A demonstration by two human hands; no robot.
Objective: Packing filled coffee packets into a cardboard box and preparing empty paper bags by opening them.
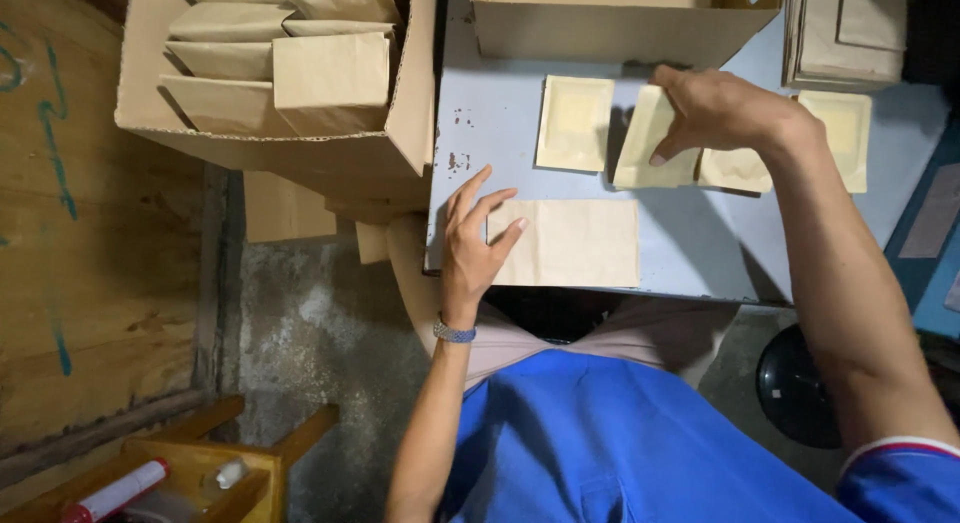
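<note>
Paper bag (pixel 570 243) lies flat under my left hand (pixel 470 245), my fingers spread loose on its left end. My right hand (pixel 715 108) pinches one small cream packet (pixel 645 138) and lifts its near edge off the table (pixel 500 113). Three more packets lie around those fingers, so I think most are left to do. Past my left fingers a cardboard box (pixel 400 133) holds many brown bags standing in rows. Beyond my right fingers stands another box (pixel 600 28); I cannot see inside it.
</note>
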